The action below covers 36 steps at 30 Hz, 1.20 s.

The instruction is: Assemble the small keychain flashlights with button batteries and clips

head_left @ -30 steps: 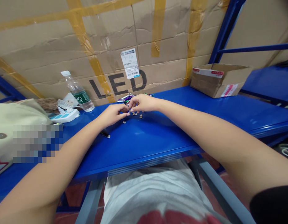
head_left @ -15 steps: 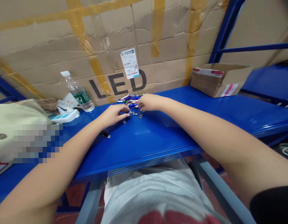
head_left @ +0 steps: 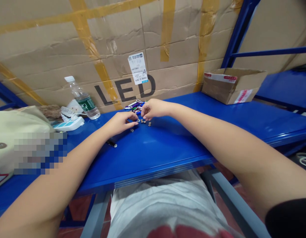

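Note:
My left hand (head_left: 119,123) rests on the blue metal shelf (head_left: 167,145), its fingertips at a small silver button cell (head_left: 138,120). My right hand (head_left: 154,109) hangs just above a scatter of similar cells (head_left: 146,122), its fingers bent downward. Whether either hand holds a cell is hidden by the fingers. Behind the right hand lies a heap of small coloured metal flashlights (head_left: 134,105), partly covered by it. One loose cell (head_left: 132,130) sits below my left fingers.
A black cylindrical part (head_left: 111,143) lies near my left wrist. Further left are a water bottle (head_left: 84,100), a power strip (head_left: 68,124) and a cream cloth bag (head_left: 16,122). An open cardboard box (head_left: 232,86) stands at right, against a taped carton wall (head_left: 143,39).
My right hand has moved left and now covers part of the flashlight heap. My left hand has moved only slightly, and the cells look unmoved.

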Tool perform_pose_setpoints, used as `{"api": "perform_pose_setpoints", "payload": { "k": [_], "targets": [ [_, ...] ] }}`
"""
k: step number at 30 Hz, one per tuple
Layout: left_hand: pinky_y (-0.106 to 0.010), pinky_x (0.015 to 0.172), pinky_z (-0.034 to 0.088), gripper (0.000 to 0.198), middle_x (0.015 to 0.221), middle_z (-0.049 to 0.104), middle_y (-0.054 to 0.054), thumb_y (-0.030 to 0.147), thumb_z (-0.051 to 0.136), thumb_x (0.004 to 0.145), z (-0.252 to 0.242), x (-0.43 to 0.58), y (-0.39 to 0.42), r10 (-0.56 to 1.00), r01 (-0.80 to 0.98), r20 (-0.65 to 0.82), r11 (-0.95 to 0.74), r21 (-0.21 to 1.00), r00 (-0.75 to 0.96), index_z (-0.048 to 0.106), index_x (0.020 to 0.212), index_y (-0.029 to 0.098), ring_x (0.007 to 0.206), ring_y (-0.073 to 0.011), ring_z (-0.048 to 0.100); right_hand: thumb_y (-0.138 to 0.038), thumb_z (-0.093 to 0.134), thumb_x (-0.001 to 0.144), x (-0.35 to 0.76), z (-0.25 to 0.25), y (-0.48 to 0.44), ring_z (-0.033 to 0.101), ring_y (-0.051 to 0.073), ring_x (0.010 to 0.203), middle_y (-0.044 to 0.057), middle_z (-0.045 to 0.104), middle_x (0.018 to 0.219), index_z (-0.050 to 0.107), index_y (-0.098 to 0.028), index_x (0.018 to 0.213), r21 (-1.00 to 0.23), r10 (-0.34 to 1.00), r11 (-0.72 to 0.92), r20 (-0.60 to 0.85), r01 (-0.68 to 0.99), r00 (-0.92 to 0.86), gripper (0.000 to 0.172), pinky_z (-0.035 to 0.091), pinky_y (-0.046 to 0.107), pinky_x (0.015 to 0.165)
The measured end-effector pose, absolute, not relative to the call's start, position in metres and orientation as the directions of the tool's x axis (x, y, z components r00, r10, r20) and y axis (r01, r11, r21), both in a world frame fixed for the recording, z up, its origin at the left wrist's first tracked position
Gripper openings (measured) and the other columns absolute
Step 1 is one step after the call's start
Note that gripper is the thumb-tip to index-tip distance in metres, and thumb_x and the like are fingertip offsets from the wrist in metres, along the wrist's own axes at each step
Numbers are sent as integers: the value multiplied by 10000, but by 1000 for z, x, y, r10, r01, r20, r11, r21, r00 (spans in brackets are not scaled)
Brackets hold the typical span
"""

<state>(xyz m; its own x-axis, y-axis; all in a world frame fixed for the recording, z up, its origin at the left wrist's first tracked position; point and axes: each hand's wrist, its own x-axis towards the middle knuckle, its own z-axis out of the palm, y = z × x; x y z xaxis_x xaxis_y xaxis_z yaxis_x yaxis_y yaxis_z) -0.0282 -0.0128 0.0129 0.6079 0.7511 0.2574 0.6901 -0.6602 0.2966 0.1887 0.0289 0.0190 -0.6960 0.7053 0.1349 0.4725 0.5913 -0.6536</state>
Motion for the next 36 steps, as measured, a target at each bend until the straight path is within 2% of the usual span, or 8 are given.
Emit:
{"api": "perform_pose_setpoints", "payload": {
  "k": [4,16,19,23,26,29,32,36],
  "targets": [
    [-287,752,507,306,938,695,-44,434,577,826,13,-28,-14,756,679,273,-654,333,594,644,978,177,823,-177,640,-94,676,685,183,20,22,664,135,695,30,708,762,682,-148,883,-705,700,597,224,383,-678,205,542,247,633],
    [-344,762,528,428,900,705,-62,535,637,741,11,-29,-12,824,633,301,-563,530,481,631,942,157,816,-210,657,-71,648,711,172,16,20,630,118,712,16,677,746,638,-133,834,-601,612,757,516,257,-600,139,499,232,659],
    [-339,727,531,422,887,707,-61,519,645,734,9,-30,-10,839,627,289,-538,563,461,628,947,155,771,-201,654,-61,630,729,172,15,20,619,126,737,26,676,783,648,-131,844,-479,529,835,559,272,-638,136,476,247,683],
    [-333,693,535,434,892,708,-62,494,680,705,7,-29,-8,870,580,261,-477,660,419,616,967,153,753,-195,651,-54,577,780,171,17,15,588,144,807,43,675,852,663,-149,836,-206,379,924,595,321,-709,140,429,271,730],
    [-337,684,542,436,863,703,-51,488,699,691,6,-30,-6,883,556,248,-448,700,399,613,960,155,733,-187,645,-56,579,787,170,18,13,578,153,819,50,678,858,665,-148,836,-113,347,930,579,349,-737,135,411,275,737],
    [-334,684,545,421,847,698,-46,478,695,703,4,-31,-4,884,551,250,-445,705,394,613,959,154,725,-179,640,-60,590,780,169,17,13,581,156,818,55,684,860,671,-140,848,-105,353,927,572,361,-741,132,406,272,733],
    [-327,673,541,416,865,698,-53,471,678,722,4,-33,-4,875,564,257,-465,682,411,612,981,152,715,-176,640,-71,574,786,169,16,14,586,147,806,46,689,864,674,-140,877,-163,373,924,583,345,-722,152,407,262,721],
    [-326,722,531,355,886,702,-53,451,645,751,8,-33,-6,841,639,337,-541,546,424,629,953,158,776,-187,649,-92,569,769,175,20,17,596,137,776,48,693,877,678,-133,905,-297,525,849,570,438,-632,179,416,250,694]
  ]
}}
